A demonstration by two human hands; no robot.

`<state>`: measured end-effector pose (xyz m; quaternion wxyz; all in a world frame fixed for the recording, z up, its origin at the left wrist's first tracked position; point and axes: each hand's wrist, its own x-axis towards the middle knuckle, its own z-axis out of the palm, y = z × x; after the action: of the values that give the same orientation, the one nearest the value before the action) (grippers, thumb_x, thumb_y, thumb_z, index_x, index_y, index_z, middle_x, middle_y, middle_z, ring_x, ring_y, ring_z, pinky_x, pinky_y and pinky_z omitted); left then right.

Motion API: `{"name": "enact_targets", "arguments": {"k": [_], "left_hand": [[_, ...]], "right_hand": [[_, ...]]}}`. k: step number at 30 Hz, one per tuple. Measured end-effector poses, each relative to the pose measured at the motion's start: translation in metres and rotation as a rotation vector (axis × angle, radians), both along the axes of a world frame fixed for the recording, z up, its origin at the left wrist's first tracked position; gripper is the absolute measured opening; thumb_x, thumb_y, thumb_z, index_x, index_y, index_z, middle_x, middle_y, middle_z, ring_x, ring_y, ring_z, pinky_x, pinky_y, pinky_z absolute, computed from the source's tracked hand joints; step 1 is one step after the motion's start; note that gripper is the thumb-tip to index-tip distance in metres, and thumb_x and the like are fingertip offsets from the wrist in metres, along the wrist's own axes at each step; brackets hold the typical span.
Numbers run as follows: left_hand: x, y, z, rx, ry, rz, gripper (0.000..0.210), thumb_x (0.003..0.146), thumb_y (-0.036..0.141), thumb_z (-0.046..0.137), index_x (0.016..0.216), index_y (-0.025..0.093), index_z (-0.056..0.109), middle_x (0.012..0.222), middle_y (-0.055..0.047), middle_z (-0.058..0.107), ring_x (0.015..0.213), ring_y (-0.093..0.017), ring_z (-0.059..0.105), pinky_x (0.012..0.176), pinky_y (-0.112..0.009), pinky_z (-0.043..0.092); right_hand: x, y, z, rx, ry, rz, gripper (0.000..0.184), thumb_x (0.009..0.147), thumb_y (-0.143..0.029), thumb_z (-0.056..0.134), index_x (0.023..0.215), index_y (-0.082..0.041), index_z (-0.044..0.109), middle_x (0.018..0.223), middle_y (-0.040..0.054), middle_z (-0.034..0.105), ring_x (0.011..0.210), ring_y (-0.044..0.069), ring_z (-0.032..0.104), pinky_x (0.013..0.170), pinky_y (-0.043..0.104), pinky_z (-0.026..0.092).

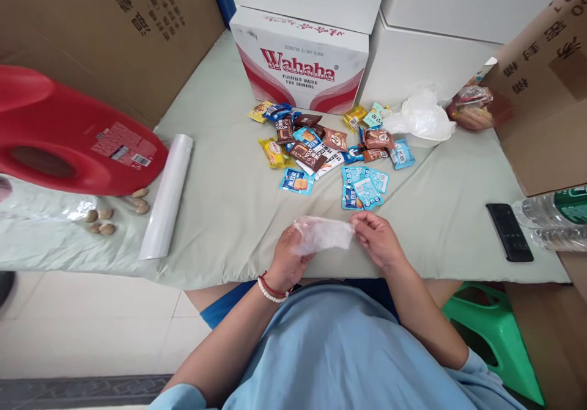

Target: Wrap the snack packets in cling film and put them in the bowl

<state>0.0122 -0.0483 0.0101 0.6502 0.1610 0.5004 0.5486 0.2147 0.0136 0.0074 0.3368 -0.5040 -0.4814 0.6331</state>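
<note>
A thin, translucent white plastic bag point(325, 235), mostly flat, stretches between my two hands over the table's front edge. My left hand point(290, 257) grips its left end, with the fingers partly behind the plastic. At the other end, my right hand point(373, 237) pinches the upper right corner between thumb and fingers. Just beyond the right hand lies a small group of light-blue snack packets point(364, 187). A single blue packet point(297, 181) lies farther left. Behind them spreads a loose pile of brown, yellow, blue and white snack packets point(312, 144).
A white Wahaha carton point(300, 62) stands behind the snacks. Crumpled clear bags sit in a white bowl point(428, 130). Leftward are a white roll point(167, 196), several walnut-like brown pieces point(106, 213) and a red jug point(77, 135). A black phone point(509, 231) and plastic bottles point(550, 208) lie right.
</note>
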Motion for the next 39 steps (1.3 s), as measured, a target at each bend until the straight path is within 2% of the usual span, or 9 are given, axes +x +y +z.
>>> {"name": "enact_targets", "arguments": {"k": [3, 7, 12, 16, 21, 28, 30, 33, 39], "left_hand": [[-0.002, -0.001, -0.001, -0.017, -0.009, 0.007, 0.043, 0.076, 0.061, 0.078, 0.095, 0.022, 0.074, 0.059, 0.004, 0.041, 0.049, -0.010, 0.027, 0.045, -0.027, 0.020], [0.004, 0.001, 0.000, 0.017, 0.031, -0.018, 0.041, 0.080, 0.057, 0.077, 0.099, 0.021, 0.076, 0.061, 0.003, 0.045, 0.053, -0.012, 0.035, 0.049, -0.028, 0.028], [-0.007, 0.008, -0.002, 0.039, 0.082, 0.130, 0.044, 0.088, 0.057, 0.072, 0.110, 0.020, 0.073, 0.058, 0.008, 0.032, 0.050, -0.010, 0.026, 0.045, -0.025, 0.022], [-0.020, 0.014, -0.008, 0.033, 0.058, 0.260, 0.036, 0.088, 0.046, 0.074, 0.111, 0.019, 0.073, 0.073, 0.001, 0.059, 0.060, -0.011, 0.049, 0.052, -0.023, 0.040], [-0.017, 0.021, -0.014, 0.018, -0.009, 0.285, 0.023, 0.080, 0.037, 0.076, 0.092, 0.019, 0.070, 0.089, -0.004, 0.070, 0.074, -0.015, 0.063, 0.066, -0.027, 0.051], [0.004, 0.018, -0.004, 0.059, 0.248, 0.349, 0.022, 0.082, 0.040, 0.073, 0.091, 0.022, 0.064, 0.061, 0.008, 0.049, 0.050, -0.010, 0.041, 0.050, -0.023, 0.036], [0.009, 0.016, -0.001, 0.064, 0.290, 0.328, 0.025, 0.083, 0.042, 0.073, 0.094, 0.023, 0.061, 0.060, 0.009, 0.046, 0.048, -0.009, 0.038, 0.048, -0.022, 0.032], [0.003, 0.015, 0.001, 0.042, 0.330, 0.208, 0.035, 0.080, 0.046, 0.077, 0.101, 0.022, 0.061, 0.058, 0.011, 0.045, 0.045, -0.008, 0.034, 0.045, -0.020, 0.027], [-0.036, 0.009, 0.009, 0.009, 0.299, -0.314, 0.048, 0.074, 0.060, 0.082, 0.091, 0.017, 0.071, 0.056, 0.009, 0.038, 0.046, -0.006, 0.024, 0.044, -0.021, 0.017]], "right_hand": [[0.001, 0.001, 0.005, 0.346, -0.140, -0.032, 0.029, 0.086, -0.046, 0.080, 0.109, -0.028, 0.075, 0.098, 0.0029, 0.065, 0.066, 0.013, 0.048, 0.064, 0.031, 0.047], [-0.014, -0.004, 0.015, 0.807, -0.314, 0.352, 0.022, 0.095, -0.030, 0.071, 0.116, -0.031, 0.076, 0.137, 0.0090, 0.061, 0.095, 0.021, 0.059, 0.081, 0.037, 0.052], [-0.016, -0.009, 0.013, 1.099, -0.583, 0.289, 0.019, 0.101, -0.020, 0.059, 0.101, -0.028, 0.076, 0.113, 0.0094, 0.070, 0.092, 0.023, 0.059, 0.077, 0.038, 0.049], [-0.002, -0.027, 0.003, 1.222, -0.689, 0.238, 0.020, 0.100, -0.014, 0.059, 0.103, -0.027, 0.075, 0.093, 0.0075, 0.073, 0.076, 0.021, 0.056, 0.067, 0.036, 0.045], [0.007, -0.049, -0.006, 1.066, -0.545, 0.437, 0.022, 0.103, -0.014, 0.053, 0.103, -0.025, 0.072, 0.089, 0.0057, 0.072, 0.078, 0.019, 0.063, 0.068, 0.032, 0.050], [-0.013, -0.046, 0.022, 0.900, -0.399, 0.230, 0.063, 0.088, -0.056, 0.079, 0.139, -0.023, 0.062, 0.126, 0.0158, 0.065, 0.115, 0.031, 0.061, 0.098, 0.048, 0.055], [-0.024, -0.039, 0.025, 0.873, -0.386, 0.297, 0.046, 0.093, -0.051, 0.075, 0.129, -0.023, 0.068, 0.122, 0.0142, 0.068, 0.113, 0.030, 0.062, 0.099, 0.047, 0.054], [-0.026, -0.020, 0.027, 0.761, -0.312, 0.318, 0.015, 0.102, -0.034, 0.063, 0.103, -0.025, 0.074, 0.105, 0.0086, 0.073, 0.103, 0.024, 0.065, 0.095, 0.041, 0.054], [0.008, 0.042, 0.058, 0.277, -0.166, 0.425, 0.036, 0.091, -0.056, 0.072, 0.086, -0.020, 0.071, 0.081, 0.0021, 0.067, 0.073, 0.016, 0.061, 0.068, 0.029, 0.049]]}}
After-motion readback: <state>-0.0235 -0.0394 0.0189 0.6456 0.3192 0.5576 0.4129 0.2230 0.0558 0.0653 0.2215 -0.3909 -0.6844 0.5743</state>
